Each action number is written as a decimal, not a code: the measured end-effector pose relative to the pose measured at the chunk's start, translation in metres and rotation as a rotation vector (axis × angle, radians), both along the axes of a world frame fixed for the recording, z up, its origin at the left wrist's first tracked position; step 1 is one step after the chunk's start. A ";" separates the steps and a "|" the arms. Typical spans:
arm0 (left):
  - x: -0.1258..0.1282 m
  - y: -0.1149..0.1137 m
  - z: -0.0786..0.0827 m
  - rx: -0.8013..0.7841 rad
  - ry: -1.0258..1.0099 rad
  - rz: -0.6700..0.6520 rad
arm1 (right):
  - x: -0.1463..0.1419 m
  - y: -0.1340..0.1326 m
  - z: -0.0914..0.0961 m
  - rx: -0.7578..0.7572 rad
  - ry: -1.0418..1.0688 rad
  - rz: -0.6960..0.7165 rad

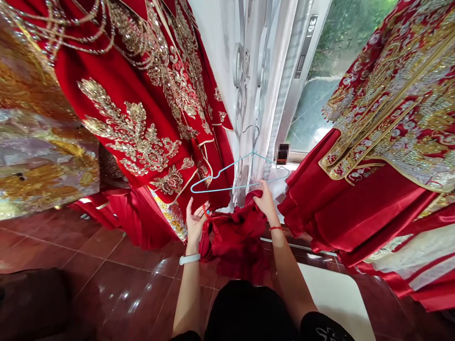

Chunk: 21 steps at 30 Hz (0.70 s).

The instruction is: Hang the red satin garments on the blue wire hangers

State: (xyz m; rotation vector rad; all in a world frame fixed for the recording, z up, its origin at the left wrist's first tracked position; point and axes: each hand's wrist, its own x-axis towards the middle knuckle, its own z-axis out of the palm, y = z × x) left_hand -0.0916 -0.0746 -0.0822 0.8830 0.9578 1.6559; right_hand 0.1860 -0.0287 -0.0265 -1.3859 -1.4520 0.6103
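A dark red satin garment [240,237] hangs in folds between my two hands. My left hand [196,220] is palm up at the garment's left side, some fingers stretched out, with a thin red strap caught at its fingers. My right hand [265,201] pinches a bunched part of the same garment on the right, its fingertips at the lower bar of a light blue hanger [227,189]. The hanger's metal hook points up, in front of white curtains. Whether any of the garment is on the hanger, I cannot tell.
Red dresses with gold embroidery [138,128] hang at left, and another beaded red gown [394,142] at right. White curtains [273,85] and a window [316,109] stand behind. A pale board or seat [334,298] lies low at right, over dark red floor tiles [117,289].
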 end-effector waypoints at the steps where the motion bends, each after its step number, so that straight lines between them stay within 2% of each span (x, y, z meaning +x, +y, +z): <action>1: -0.001 0.000 0.006 0.014 0.021 0.022 | 0.002 -0.001 -0.001 0.005 -0.002 -0.015; 4: -0.002 0.000 0.025 0.041 0.078 0.072 | 0.009 -0.006 -0.002 0.022 -0.022 -0.042; 9: -0.003 0.004 0.053 0.078 0.148 0.075 | 0.019 -0.013 0.003 0.056 -0.068 -0.092; 17: -0.011 0.027 0.092 0.233 0.274 0.179 | 0.028 -0.016 0.006 0.040 -0.065 -0.117; 21: -0.006 0.038 0.114 0.305 0.407 0.143 | 0.025 -0.018 0.002 0.044 -0.049 -0.093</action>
